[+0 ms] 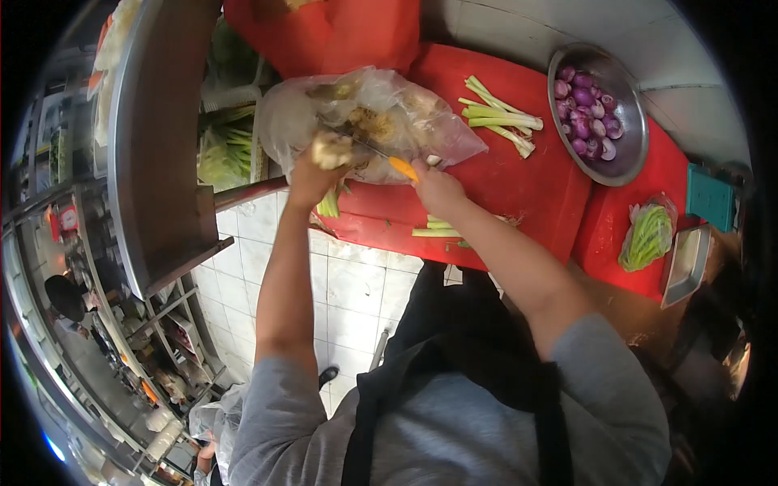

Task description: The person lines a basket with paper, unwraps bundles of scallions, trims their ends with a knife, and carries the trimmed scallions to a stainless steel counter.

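Observation:
My left hand is closed around a pale, knobbly root piece, held over the front edge of a clear plastic bag. Brownish scraps show in the bag, which lies on the red table. In my right hand is a knife with an orange handle; its thin blade points left toward the root piece. A small white piece lies beside my right fingers. Green stalks show just below my left hand, and more stalks lie near the table's front edge.
Cut spring onions lie right of the bag. Farther right stand a metal bowl of purple onions, bagged green vegetables, a teal scale and a metal tray. Crated greens and a metal-edged counter stand left.

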{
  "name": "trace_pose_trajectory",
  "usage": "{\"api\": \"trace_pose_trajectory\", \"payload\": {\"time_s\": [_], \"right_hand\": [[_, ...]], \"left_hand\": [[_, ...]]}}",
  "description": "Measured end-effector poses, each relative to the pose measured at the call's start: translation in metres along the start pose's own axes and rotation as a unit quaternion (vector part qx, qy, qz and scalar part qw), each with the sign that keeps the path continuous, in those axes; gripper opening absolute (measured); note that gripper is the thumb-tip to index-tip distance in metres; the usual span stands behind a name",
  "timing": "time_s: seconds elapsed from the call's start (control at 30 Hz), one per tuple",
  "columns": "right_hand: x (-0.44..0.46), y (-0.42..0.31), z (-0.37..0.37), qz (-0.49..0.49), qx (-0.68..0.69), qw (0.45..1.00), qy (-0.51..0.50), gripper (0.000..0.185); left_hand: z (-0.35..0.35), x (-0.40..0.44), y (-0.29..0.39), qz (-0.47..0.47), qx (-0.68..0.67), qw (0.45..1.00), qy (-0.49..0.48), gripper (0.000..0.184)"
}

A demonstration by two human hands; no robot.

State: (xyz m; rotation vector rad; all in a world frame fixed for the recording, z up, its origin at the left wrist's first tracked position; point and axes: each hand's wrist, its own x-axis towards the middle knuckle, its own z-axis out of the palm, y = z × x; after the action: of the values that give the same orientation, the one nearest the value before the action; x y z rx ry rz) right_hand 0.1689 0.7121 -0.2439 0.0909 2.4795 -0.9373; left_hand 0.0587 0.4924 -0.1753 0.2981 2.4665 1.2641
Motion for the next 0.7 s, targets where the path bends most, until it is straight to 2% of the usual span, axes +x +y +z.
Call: {"api": "trace_pose_trajectory", "payload": {"time_s": [0.03,0.07,0.1,0.13,0.17,0.23,0.3,0.37,0.4,0.43,0.5,0.53,0.63,0.67,0.7], "right_hand": [[-0.001,0.003,0.001,0.001,0.004,1.0,0.004,0.036],[-0.004,0.004,0.002,-0.002,-0.011,1.0,0.012,0.039],[-0.009,0.004,0.004,-0.003,-0.027,0.999,0.02,0.042],[-0.017,0.006,0.003,-0.004,-0.044,0.999,0.028,0.046],[-0.031,0.009,-0.005,-0.021,-0.046,0.998,0.049,0.049],[-0.065,0.013,-0.023,-0.058,-0.053,0.993,0.09,0.055],[-0.089,0.026,-0.024,-0.067,-0.083,0.987,0.123,0.055],[-0.112,0.041,-0.022,-0.067,-0.089,0.986,0.127,0.053],[-0.123,0.043,-0.026,-0.033,-0.089,0.992,0.077,0.05],[-0.133,0.049,-0.026,-0.029,-0.089,0.993,0.069,0.05],[-0.153,0.064,-0.021,-0.022,-0.088,0.995,0.047,0.049],[-0.162,0.069,-0.022,-0.038,-0.057,0.994,0.08,0.048],[-0.181,0.078,-0.024,-0.021,-0.084,0.993,0.086,0.048],[-0.183,0.086,-0.02,-0.029,-0.081,0.992,0.091,0.048],[-0.186,0.092,-0.019,-0.025,-0.058,0.993,0.099,0.047]], "left_hand": [[-0.014,-0.014,0.04,-0.036,-0.077,0.996,-0.004,0.034],[-0.03,-0.021,0.07,0.05,0.077,0.996,-0.007,0.024],[-0.038,-0.028,0.103,0.008,-0.002,1.0,-0.016,0.029],[-0.035,-0.034,0.136,0.016,-0.074,0.997,0.002,0.029],[-0.029,-0.032,0.164,0.065,-0.053,0.996,0.005,0.031],[0.006,-0.016,0.218,0.211,0.091,0.973,-0.005,0.033],[0.063,0.013,0.242,0.366,0.242,0.898,-0.036,0.031],[0.135,0.04,0.232,0.32,0.361,0.864,-0.144,0.027],[0.17,0.049,0.224,0.292,0.41,0.844,-0.187,0.029],[0.202,0.057,0.213,0.262,0.458,0.819,-0.228,0.032],[0.258,0.07,0.175,0.288,0.466,0.819,-0.168,0.043],[0.27,0.072,0.17,0.297,0.471,0.819,-0.139,0.049],[0.286,0.078,0.155,0.292,0.471,0.812,-0.179,0.068],[0.289,0.081,0.156,0.261,0.461,0.824,-0.2,0.079],[0.289,0.08,0.155,0.273,0.458,0.824,-0.191,0.079]]}}
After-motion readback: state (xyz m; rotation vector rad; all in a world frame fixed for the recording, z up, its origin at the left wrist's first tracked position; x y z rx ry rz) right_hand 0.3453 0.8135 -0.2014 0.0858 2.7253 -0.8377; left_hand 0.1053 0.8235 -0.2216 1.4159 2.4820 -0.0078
